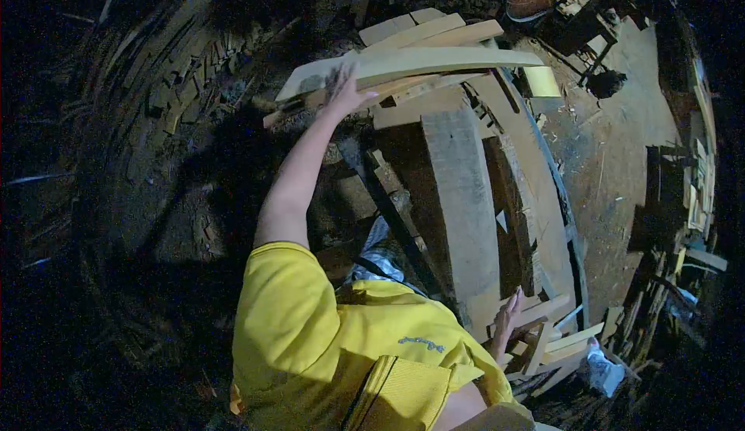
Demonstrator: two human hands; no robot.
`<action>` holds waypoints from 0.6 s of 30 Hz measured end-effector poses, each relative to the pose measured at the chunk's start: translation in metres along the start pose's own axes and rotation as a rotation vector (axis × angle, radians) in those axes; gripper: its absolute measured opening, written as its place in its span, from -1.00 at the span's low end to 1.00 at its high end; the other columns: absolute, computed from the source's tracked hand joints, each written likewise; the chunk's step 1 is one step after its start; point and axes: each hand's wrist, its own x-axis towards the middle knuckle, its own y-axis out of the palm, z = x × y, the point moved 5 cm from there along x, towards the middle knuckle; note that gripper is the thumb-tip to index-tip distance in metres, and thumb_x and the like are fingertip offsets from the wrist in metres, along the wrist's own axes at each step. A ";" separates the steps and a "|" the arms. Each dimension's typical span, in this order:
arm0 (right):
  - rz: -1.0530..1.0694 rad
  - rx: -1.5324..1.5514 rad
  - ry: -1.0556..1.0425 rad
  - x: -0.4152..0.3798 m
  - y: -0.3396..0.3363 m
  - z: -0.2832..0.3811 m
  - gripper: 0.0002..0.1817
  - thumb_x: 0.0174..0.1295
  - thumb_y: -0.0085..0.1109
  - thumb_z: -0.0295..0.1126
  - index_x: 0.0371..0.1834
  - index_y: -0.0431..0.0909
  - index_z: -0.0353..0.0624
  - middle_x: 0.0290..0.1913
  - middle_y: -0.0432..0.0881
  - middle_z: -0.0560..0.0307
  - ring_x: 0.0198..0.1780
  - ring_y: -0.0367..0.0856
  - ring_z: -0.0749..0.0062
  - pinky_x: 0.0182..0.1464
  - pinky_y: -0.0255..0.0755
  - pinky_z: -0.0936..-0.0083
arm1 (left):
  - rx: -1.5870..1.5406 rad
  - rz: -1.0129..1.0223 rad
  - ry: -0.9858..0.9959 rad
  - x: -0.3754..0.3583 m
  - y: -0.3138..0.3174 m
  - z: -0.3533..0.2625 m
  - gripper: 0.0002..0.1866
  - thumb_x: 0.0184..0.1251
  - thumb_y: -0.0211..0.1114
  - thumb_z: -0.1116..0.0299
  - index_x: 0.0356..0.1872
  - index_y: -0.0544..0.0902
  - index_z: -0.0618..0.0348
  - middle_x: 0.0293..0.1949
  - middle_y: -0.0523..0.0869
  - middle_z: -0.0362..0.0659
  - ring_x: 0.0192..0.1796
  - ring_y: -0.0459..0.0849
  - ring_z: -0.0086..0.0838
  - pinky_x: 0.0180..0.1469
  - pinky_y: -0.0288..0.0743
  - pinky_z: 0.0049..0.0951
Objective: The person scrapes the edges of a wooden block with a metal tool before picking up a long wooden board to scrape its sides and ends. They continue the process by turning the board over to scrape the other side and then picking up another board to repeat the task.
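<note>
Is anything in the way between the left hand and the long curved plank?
Nothing visible: the left hand is on the plank, near its left end. For the right hand, the thick beam lies in between.

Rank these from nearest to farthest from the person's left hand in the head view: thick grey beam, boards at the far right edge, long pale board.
1. Long pale board: right at the left hand.
2. Thick grey beam: right of the hand and lower in view.
3. Boards at the far right edge: across the floor.
</note>
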 end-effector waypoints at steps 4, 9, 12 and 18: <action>-0.078 0.018 0.090 -0.004 0.007 -0.009 -0.52 0.34 -0.20 -0.20 0.27 0.17 -0.17 -0.26 0.43 0.34 -0.69 -0.02 0.79 -0.69 -0.08 0.75 | 0.116 0.237 0.149 0.071 0.031 -0.027 0.14 -0.23 0.37 -0.18 0.35 -0.10 0.01 0.38 -0.21 0.02 0.40 -0.22 -0.05 0.37 -0.25 -0.10; -0.146 0.019 0.188 -0.014 0.026 0.028 -0.54 0.34 -0.22 -0.15 0.27 0.19 -0.05 -0.60 0.26 0.38 -0.76 0.02 0.74 -0.74 -0.02 0.70 | 0.345 0.469 0.268 0.111 0.060 -0.047 0.20 -0.35 0.32 -0.35 0.35 -0.06 -0.01 0.34 -0.01 0.07 0.37 -0.13 0.05 0.33 -0.21 0.04; -0.202 -0.035 0.245 -0.017 0.038 0.045 -0.55 0.34 -0.23 -0.15 0.26 0.21 -0.02 -0.75 0.13 0.41 -0.79 0.03 0.75 -0.76 -0.02 0.71 | 0.092 0.475 0.302 0.116 0.075 -0.037 0.11 -0.27 0.32 -0.27 0.34 -0.04 -0.09 0.27 0.09 0.16 0.33 -0.02 0.09 0.30 -0.13 0.08; -0.242 0.057 0.242 -0.017 0.047 0.041 -0.54 0.34 -0.21 -0.18 0.25 0.21 -0.13 -0.66 0.21 0.40 -0.74 0.05 0.79 -0.72 -0.05 0.74 | 0.080 0.285 0.343 0.112 0.051 -0.048 0.00 -0.19 0.35 -0.14 0.31 0.06 -0.07 0.12 0.22 0.12 0.17 0.21 0.07 0.17 0.10 0.09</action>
